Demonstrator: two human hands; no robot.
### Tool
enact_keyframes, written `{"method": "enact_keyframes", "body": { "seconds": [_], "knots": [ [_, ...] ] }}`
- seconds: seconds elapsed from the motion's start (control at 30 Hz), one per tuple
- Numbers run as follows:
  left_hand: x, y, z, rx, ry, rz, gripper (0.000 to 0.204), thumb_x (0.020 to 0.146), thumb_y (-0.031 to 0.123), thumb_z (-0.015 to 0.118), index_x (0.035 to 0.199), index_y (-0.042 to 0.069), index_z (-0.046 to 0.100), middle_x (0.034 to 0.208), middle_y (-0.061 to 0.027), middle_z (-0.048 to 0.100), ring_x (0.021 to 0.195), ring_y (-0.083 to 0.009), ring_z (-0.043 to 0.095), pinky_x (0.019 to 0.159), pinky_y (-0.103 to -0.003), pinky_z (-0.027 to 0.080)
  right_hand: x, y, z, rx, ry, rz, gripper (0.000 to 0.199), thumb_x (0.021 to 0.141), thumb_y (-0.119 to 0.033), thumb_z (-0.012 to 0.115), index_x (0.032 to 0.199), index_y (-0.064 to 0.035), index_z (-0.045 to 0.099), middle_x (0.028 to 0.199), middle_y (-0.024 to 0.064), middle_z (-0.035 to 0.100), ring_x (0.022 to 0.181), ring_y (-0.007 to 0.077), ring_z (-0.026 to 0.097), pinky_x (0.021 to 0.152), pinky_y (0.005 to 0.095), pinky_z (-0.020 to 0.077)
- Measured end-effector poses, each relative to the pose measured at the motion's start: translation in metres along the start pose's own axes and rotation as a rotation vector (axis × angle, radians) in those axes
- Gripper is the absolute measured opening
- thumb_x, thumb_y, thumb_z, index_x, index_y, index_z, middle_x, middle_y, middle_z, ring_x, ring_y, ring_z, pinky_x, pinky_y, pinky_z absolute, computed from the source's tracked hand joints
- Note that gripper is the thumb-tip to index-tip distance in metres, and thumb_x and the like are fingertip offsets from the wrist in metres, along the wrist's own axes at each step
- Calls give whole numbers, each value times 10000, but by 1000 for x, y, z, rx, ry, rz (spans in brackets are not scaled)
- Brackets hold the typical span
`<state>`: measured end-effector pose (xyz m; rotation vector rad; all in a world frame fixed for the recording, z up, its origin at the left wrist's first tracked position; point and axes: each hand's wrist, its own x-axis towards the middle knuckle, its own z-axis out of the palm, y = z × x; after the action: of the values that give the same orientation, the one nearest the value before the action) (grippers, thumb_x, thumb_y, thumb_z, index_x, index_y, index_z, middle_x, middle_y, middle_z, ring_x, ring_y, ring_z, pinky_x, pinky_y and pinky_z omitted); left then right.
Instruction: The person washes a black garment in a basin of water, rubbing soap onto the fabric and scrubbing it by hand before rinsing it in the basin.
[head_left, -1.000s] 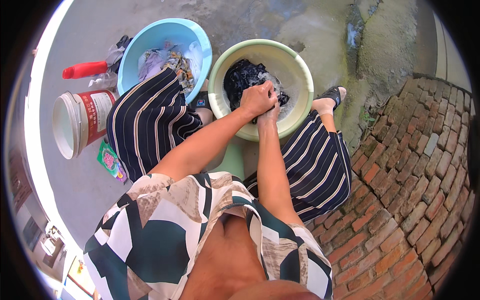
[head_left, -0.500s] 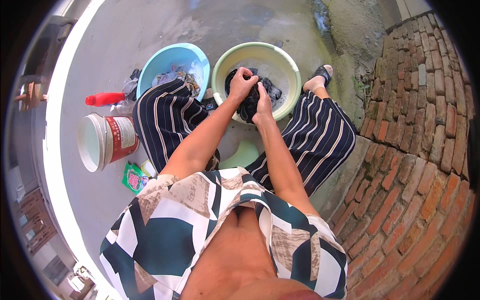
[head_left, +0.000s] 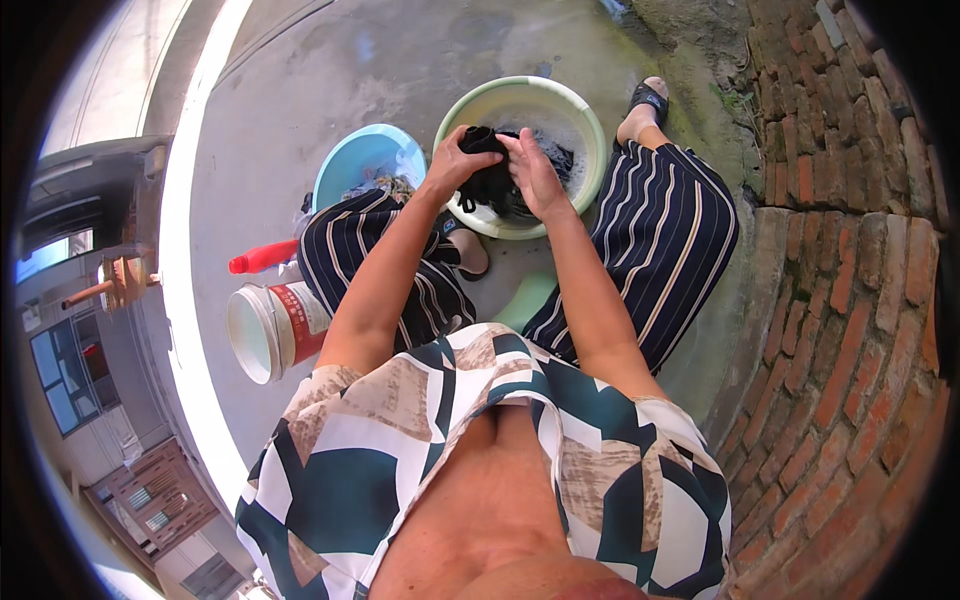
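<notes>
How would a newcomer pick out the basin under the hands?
Find the gap between the legs in striped trousers. At its far end, on the concrete, a round basin sits below the left hand, which grips black cloth, and the open right hand. Its pale yellow-green colour sets it apart from the blue basin to its left.

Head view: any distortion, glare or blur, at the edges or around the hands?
Head view, edges: corners black, bricks bowed at right; head view, left: curved bright strip blown out to white; head view, centre: left hand and right hand show no obvious motion blur, but folds in the dark cloth sink into near-black.
</notes>
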<state>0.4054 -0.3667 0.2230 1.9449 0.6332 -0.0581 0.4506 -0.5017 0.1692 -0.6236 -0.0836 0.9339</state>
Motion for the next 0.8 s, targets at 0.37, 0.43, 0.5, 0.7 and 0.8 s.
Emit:
{"method": "enact_keyframes", "body": {
  "seconds": [0.37, 0.43, 0.5, 0.7, 0.8],
  "knots": [
    [-48, 54, 22, 184, 174, 452, 268, 626, 4, 658, 792, 46, 452, 746, -20, 506, 706, -95, 471, 656, -217, 410, 16, 49, -46, 522, 134, 268, 801, 703, -727, 375, 1173, -84, 462, 1153, 181, 479, 1078, 332, 446, 857, 522, 380],
    [-84, 22, 37, 203, 95, 475, 273, 572, 10, 650, 761, 45, 456, 721, -51, 490, 689, -129, 494, 663, -234, 412, 19, 35, -18, 579, 117, 380, 659, 819, -592, 320, 1008, 3, 533, 938, 159, 583, 776, 267, 584, 732, 365, 479],
    [-90, -1, 58, 344, 41, 567, 283, 548, 57, 659, 759, 49, 471, 725, -100, 514, 671, -245, 536, 629, -284, 433, 34, 61, -39, 572, -9, 118, 501, 857, -473, 370, 963, -19, 554, 899, 131, 588, 784, 226, 581, 705, 355, 477],
    [-19, 4, 32, 313, 552, 330, 244, 646, 167, 640, 801, 24, 517, 679, -164, 579, 629, -289, 593, 570, -333, 455, 41, 61, -24, 332, 283, -67, 290, 874, -296, 423, 857, -52, 578, 768, 57, 595, 683, 180, 574, 661, 309, 476],
    [-4, -3, 9, 193, 643, 258, 262, 629, 191, 643, 806, 44, 518, 676, -174, 570, 649, -360, 564, 582, -369, 451, 24, 38, 26, 542, 271, 8, 244, 851, -284, 473, 843, -67, 583, 772, 54, 592, 673, 164, 568, 640, 292, 476]
  ]
}}
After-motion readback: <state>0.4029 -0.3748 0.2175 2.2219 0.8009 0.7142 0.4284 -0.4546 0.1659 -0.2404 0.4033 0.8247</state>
